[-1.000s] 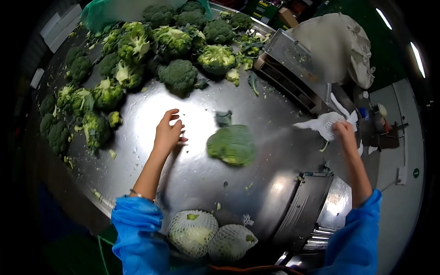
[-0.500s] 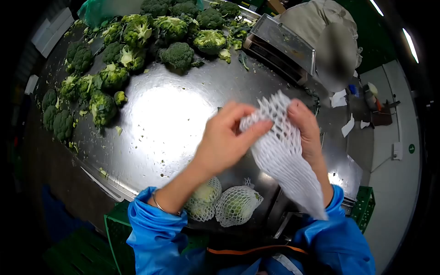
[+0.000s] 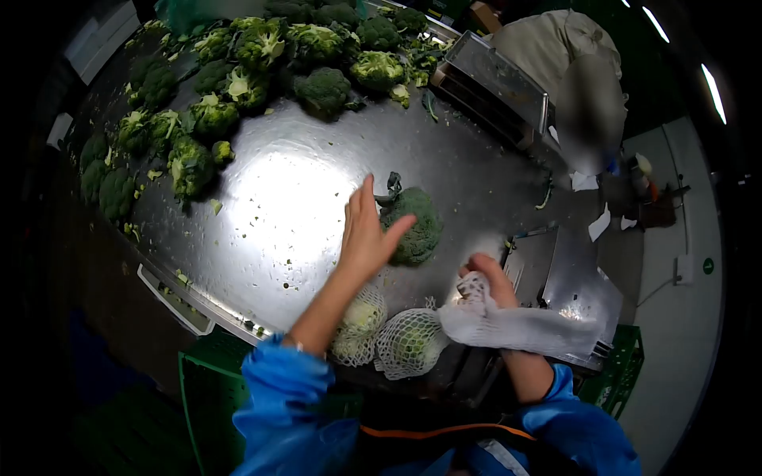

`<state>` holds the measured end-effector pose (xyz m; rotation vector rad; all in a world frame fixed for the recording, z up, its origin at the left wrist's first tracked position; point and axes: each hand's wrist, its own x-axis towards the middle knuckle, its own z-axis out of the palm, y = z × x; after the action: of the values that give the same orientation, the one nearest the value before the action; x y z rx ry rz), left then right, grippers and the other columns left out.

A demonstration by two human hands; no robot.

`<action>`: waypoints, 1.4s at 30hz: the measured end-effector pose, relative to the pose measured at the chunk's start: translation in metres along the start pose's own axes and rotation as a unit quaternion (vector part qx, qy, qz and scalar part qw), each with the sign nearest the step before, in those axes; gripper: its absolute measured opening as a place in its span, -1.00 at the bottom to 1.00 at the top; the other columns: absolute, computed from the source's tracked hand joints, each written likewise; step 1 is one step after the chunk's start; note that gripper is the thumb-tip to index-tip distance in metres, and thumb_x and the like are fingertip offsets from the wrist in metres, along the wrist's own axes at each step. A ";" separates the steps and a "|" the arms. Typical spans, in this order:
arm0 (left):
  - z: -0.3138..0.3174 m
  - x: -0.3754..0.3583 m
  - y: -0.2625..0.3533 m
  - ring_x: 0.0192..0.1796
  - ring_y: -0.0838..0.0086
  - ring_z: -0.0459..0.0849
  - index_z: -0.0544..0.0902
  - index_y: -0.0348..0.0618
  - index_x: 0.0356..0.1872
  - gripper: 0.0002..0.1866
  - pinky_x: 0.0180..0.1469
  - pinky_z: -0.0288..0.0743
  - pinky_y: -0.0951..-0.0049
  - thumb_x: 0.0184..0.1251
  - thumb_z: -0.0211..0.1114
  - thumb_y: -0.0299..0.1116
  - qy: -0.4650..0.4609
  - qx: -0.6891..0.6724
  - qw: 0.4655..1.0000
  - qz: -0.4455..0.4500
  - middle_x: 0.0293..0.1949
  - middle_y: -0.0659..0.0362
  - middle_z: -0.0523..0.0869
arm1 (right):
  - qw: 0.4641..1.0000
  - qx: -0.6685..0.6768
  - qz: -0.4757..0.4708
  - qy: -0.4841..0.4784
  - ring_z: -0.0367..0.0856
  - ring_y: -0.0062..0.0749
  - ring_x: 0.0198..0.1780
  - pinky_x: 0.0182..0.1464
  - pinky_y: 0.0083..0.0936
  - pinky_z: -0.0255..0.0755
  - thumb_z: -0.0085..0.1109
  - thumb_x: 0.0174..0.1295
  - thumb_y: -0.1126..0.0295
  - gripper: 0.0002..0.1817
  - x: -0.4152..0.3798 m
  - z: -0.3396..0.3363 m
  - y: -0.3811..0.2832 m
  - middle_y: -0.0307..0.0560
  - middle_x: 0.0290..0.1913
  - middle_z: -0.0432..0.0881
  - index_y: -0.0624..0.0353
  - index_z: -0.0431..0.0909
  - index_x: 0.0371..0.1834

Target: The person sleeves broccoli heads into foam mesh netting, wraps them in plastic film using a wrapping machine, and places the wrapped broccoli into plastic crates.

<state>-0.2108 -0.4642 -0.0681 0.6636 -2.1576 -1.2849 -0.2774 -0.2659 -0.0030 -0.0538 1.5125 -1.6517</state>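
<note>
A broccoli head point(image 3: 416, 226) lies on the metal table in front of me. Beside it on the left, my left hand point(image 3: 367, 232) has its fingers stretched and thumb apart, the thumb lying over the broccoli's edge. My right hand point(image 3: 494, 279), lower right, is closed on a white foam net sleeve point(image 3: 524, 329), which hangs stretched across the wrist toward the right. Two netted heads, one netted broccoli point(image 3: 411, 343) and another netted broccoli point(image 3: 361, 324), sit side by side at the near edge.
Many loose broccoli heads point(image 3: 213, 117) cover the far and left parts of the metal table point(image 3: 317, 151). A scale-like metal box point(image 3: 496, 87) stands at the back right, near a person in a pale garment point(image 3: 559, 47). Green crates point(image 3: 214, 381) are below the near edge.
My hands have moved apart. The right hand has carried the foam net sleeve down, while the left has let go of it and opened beside the broccoli now visible.
</note>
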 end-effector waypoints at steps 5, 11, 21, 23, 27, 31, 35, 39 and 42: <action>0.052 0.076 -0.076 -0.05 0.11 0.57 0.54 -0.33 -0.10 -0.49 -0.04 0.40 0.29 0.14 0.19 -0.03 -0.245 -0.081 0.945 -0.204 -0.17 -0.20 0.59 | 0.725 -0.657 -0.199 0.051 0.51 0.04 -0.07 -0.07 -0.29 0.44 0.21 0.03 0.04 -0.30 0.078 0.045 0.000 0.10 0.21 0.18 0.01 0.23 0.24; 0.015 0.034 -0.069 -0.35 0.43 0.62 0.59 -0.32 -0.28 -0.67 -0.30 0.51 0.49 0.32 0.07 -0.20 -0.119 -0.357 0.891 -0.254 -0.40 0.08 0.65 | 0.673 -0.709 -0.209 -0.024 0.52 0.03 -0.06 -0.15 -0.23 0.49 0.32 -0.11 0.08 -0.20 0.051 0.011 0.029 0.03 0.28 0.14 -0.25 0.17 0.27; -0.020 -0.015 0.021 -0.41 0.53 0.65 0.60 -0.30 -0.22 -0.75 -0.35 0.50 0.52 0.32 0.10 -0.29 -0.114 -0.055 0.992 0.024 -0.43 0.11 0.68 | 0.785 -0.543 -0.288 0.071 0.57 -0.08 -0.17 -0.21 -0.42 0.49 0.20 -0.08 0.33 -0.26 0.039 -0.011 0.029 0.02 0.28 0.15 -0.09 0.19 0.28; -0.010 -0.012 0.020 -0.44 0.54 0.64 0.60 -0.31 -0.23 -0.72 -0.39 0.50 0.52 0.32 0.10 -0.26 -0.183 -0.177 0.962 -0.096 -0.44 0.11 0.68 | 0.793 -0.549 -0.264 0.023 0.50 -0.04 -0.04 -0.10 -0.37 0.45 0.26 -0.07 0.32 -0.16 0.043 0.014 0.025 0.07 0.25 0.17 -0.08 0.06 0.34; -0.003 -0.016 0.021 -0.40 0.52 0.64 0.57 -0.37 -0.25 -0.69 -0.33 0.53 0.57 0.35 0.07 -0.24 -0.171 -0.332 0.913 -0.163 -0.39 0.11 0.66 | 0.828 -0.508 -0.236 -0.016 0.36 0.00 0.13 0.06 -0.32 0.34 0.33 -0.07 0.32 -0.10 0.079 0.004 0.049 0.13 0.19 0.24 -0.07 -0.01 0.36; -0.005 -0.023 0.000 -0.19 0.41 0.63 0.45 -0.41 -0.09 -0.67 -0.11 0.59 0.45 0.39 -0.03 -0.28 -0.154 -0.551 0.770 -0.285 -0.18 0.01 0.60 | 0.874 -0.434 -0.215 -0.043 0.35 -0.11 0.16 0.11 -0.40 0.31 0.29 -0.02 0.42 -0.12 0.088 -0.002 0.058 0.12 0.19 0.25 -0.07 -0.03 0.38; -0.003 -0.027 -0.010 -0.07 0.36 0.59 0.43 -0.33 -0.08 -0.70 -0.02 0.58 0.36 0.42 -0.10 -0.29 -0.151 -0.642 0.688 -0.303 -0.14 0.00 0.58 | 0.886 -0.406 -0.199 -0.105 0.29 -0.27 0.20 0.16 -0.47 0.25 0.24 0.03 0.50 -0.16 0.102 -0.010 0.050 0.07 0.22 0.23 -0.05 -0.01 0.38; -0.004 -0.033 -0.019 -0.07 0.34 0.59 0.44 -0.28 -0.11 -0.71 0.00 0.57 0.34 0.41 -0.07 -0.25 -0.136 -0.685 0.636 -0.327 -0.14 -0.01 0.58 | 0.918 -0.323 -0.160 -0.167 0.26 -0.33 0.22 0.19 -0.50 0.22 0.25 0.04 0.50 -0.19 0.115 -0.014 0.048 0.01 0.23 0.23 0.03 0.02 0.37; 0.003 -0.034 -0.028 -0.06 0.34 0.59 0.44 -0.27 -0.12 -0.71 0.00 0.57 0.34 0.40 -0.06 -0.23 -0.141 -0.711 0.607 -0.326 -0.15 0.01 0.58 | 0.928 -0.293 -0.133 -0.189 0.25 -0.38 0.22 0.21 -0.52 0.20 0.25 0.05 0.48 -0.20 0.125 -0.022 0.050 -0.02 0.24 0.24 0.07 0.03 0.36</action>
<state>-0.1838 -0.4517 -0.1016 0.4575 -0.3152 -2.9501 -0.3393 -0.3175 -0.1128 -0.8848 1.6842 -1.2300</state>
